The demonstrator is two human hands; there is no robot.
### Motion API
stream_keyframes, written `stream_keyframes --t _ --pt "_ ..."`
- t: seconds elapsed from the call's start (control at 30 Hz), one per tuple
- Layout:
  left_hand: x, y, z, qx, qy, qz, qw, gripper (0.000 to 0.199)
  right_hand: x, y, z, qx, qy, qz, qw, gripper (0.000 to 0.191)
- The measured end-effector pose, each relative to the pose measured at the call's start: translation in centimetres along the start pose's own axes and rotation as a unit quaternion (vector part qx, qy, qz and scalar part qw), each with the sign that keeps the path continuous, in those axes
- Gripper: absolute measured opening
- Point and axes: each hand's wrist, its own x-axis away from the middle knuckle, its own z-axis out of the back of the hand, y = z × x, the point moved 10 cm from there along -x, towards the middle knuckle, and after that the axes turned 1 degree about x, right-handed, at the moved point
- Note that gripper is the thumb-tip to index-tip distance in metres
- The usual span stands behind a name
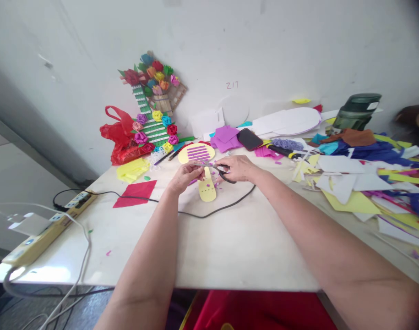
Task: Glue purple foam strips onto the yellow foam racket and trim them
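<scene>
My right hand (240,167) grips a pair of scissors (227,177) by its black handles, the blades pointing left. Close to the blades, my left hand (186,176) is closed in a pinch. What lies between its fingertips is too small to make out. Under and behind both hands lies a yellow paper cut-out (207,193), with a rounded top and a narrow stem. Purple strips (198,152) run in rows across its top, and a line of small dark marks crosses the stem. Tiny purple scraps (212,173) are scattered around the blades.
A black cable (209,215) loops across the table in front of my hands. Left are a red sheet (135,194) and a power strip (40,233). Paper flowers (157,75) lean on the wall. A phone (249,139), paper scraps (350,172) and a green bottle (356,114) stand right.
</scene>
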Motion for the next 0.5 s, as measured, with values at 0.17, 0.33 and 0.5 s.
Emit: stream_keyframes --t 0.17,0.33,0.5 --pt "0.06 0.03 -0.48 -0.004 -0.015 0.014 1.0 0.03 0.0 -0.04 -0.13 -0.021 -0.016 -0.009 1.0 0.053" --pt "0.12 0.23 -0.67 0.001 -0.017 0.016 1.0 0.03 0.01 -0.06 -0.14 -0.035 -0.027 -0.017 0.999 0.051" --pt "0.09 0.0 -0.68 -0.003 -0.026 0.016 1.0 0.03 -0.01 0.01 -0.21 -0.035 -0.029 -0.021 0.999 0.053"
